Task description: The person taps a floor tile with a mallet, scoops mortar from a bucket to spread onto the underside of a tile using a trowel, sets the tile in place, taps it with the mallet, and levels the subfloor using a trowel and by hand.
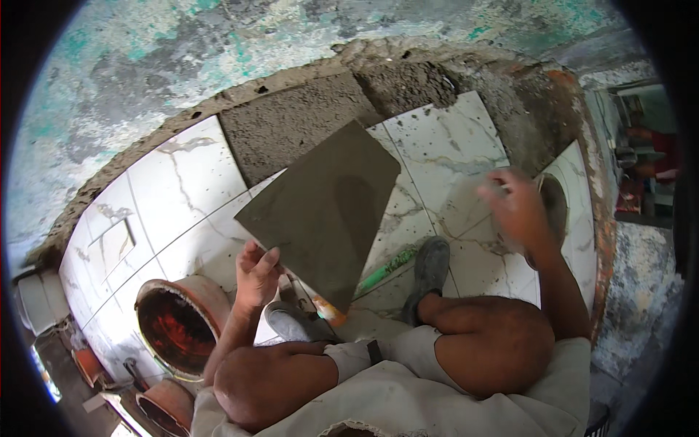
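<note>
"How's the room?"
"Patchy green-grey wall (145,95), white veined floor (196,251), a strip of rough mortar (298,120) between."

"Count?"
"One grey slab (313,211), raised before two shoes (429,273); left hand (258,275) pinches its edge. Right hand (515,207) blurs; can't tell its grip."

"Containers?"
"Left, a big bucket (209,293), reddish-dark inside; right, a round vessel (559,207), contents unclear."

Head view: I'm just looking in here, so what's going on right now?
A seated person has the left hand at the near left edge of a flat grey tile, which shows a darker patch on its surface. The right hand is blurred above the white marbled tiles on the right; whether it holds anything is unclear. Beyond the grey tile, a patch of rough mortar lies uncovered by the wall. A bucket stands on the left.
</note>
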Motion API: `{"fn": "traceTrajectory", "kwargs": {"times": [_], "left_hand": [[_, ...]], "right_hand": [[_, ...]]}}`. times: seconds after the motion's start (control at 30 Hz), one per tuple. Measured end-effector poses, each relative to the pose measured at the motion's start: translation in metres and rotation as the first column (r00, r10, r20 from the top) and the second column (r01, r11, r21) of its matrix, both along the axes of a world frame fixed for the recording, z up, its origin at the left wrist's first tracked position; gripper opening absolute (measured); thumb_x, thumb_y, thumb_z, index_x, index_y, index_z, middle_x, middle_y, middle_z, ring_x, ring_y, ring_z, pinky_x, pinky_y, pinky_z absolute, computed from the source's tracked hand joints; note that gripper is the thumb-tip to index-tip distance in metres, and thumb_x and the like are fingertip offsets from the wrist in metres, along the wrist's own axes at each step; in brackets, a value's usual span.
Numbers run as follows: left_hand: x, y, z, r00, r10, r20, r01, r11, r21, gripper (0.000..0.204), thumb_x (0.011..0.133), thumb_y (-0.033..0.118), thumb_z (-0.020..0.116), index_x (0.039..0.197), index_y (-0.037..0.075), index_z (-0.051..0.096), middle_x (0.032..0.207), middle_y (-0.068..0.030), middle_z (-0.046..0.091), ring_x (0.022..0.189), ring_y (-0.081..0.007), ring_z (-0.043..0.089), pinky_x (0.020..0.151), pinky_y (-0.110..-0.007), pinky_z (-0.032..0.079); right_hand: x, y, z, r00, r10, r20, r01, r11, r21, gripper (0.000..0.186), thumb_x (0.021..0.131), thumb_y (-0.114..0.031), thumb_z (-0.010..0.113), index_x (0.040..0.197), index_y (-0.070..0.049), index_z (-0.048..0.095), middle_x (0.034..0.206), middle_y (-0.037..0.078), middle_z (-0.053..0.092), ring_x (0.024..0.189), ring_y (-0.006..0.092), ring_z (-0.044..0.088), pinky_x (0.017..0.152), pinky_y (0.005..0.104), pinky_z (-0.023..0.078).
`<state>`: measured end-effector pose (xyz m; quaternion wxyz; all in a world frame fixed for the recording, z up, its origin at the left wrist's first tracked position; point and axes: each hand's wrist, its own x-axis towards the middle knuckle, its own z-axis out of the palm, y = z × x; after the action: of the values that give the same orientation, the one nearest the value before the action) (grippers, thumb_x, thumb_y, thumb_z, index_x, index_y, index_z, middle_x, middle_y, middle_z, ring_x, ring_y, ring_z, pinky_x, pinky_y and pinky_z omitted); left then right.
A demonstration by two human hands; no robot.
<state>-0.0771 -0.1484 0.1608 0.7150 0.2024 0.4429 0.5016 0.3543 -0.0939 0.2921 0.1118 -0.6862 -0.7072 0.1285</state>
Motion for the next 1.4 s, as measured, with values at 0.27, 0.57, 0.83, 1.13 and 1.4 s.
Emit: {"fn": "traceTrajectory", "kwargs": {"times": [0.27, 0.57, 0.83, 1.13, 1.4], "left_hand": [[0.073, 0.060, 0.116, 0.982, -0.170, -0.079, 0.161, 0.981, -0.108, 0.028, 0.086, 0.002, 0.051, 0.114, 0.000, 0.049, 0.104, -0.0137, 0.063, 0.085, -0.0224, 0.067, 0.067, -0.036, 0.060], [0.148, 0.100, 0.164, 0.975, -0.158, -0.159, 0.138, 0.982, -0.131, 0.019, 0.086, 0.001, 0.051, 0.105, -0.002, 0.050, 0.101, -0.0145, 0.064, 0.080, -0.0276, 0.068, 0.066, -0.038, 0.060], [0.175, 0.115, 0.211, 0.947, -0.183, -0.263, 0.157, 0.981, -0.117, 0.016, 0.092, 0.011, 0.049, 0.104, 0.003, 0.054, 0.102, -0.0104, 0.063, 0.089, -0.0240, 0.065, 0.076, -0.039, 0.054], [0.200, 0.089, 0.280, 0.994, -0.012, -0.108, 0.016, 0.999, 0.036, 0.016, 0.098, 0.011, 0.045, 0.102, 0.006, 0.060, 0.100, -0.0102, 0.067, 0.088, -0.0206, 0.067, 0.069, -0.031, 0.057], [0.216, 0.082, 0.297, 0.988, 0.070, -0.134, -0.057, 0.994, 0.097, 0.017, 0.097, 0.009, 0.045, 0.104, 0.002, 0.060, 0.102, -0.0118, 0.068, 0.089, -0.0204, 0.067, 0.071, -0.032, 0.057]], "right_hand": [[-0.070, 0.040, 0.034, 0.835, 0.473, -0.281, -0.496, 0.868, -0.012, 0.032, 0.084, -0.034, 0.067, 0.090, -0.003, 0.063, 0.084, 0.012, 0.065, 0.075, 0.0285, 0.064, 0.069, 0.0373, 0.050], [0.030, -0.030, -0.210, 0.030, -0.783, -0.622, -0.055, 0.620, -0.783, 0.026, 0.094, -0.027, 0.056, 0.106, -0.004, 0.057, 0.090, 0.008, 0.060, 0.077, 0.0182, 0.062, 0.068, 0.0317, 0.053], [-0.052, 0.019, -0.256, -0.468, -0.721, -0.510, -0.289, 0.671, -0.683, 0.033, 0.099, -0.025, 0.047, 0.128, -0.010, 0.049, 0.120, 0.007, 0.058, 0.108, 0.0190, 0.057, 0.091, 0.0357, 0.048], [-0.055, 0.134, -0.269, -0.779, -0.356, -0.517, -0.221, 0.926, -0.305, 0.042, 0.099, -0.034, 0.045, 0.132, -0.007, 0.049, 0.130, 0.009, 0.055, 0.119, 0.0256, 0.052, 0.102, 0.0412, 0.043], [-0.072, 0.154, -0.237, -0.890, -0.201, -0.409, -0.130, 0.972, -0.195, 0.042, 0.099, -0.034, 0.047, 0.131, -0.006, 0.050, 0.125, 0.008, 0.057, 0.114, 0.0230, 0.055, 0.099, 0.0379, 0.044]]}}
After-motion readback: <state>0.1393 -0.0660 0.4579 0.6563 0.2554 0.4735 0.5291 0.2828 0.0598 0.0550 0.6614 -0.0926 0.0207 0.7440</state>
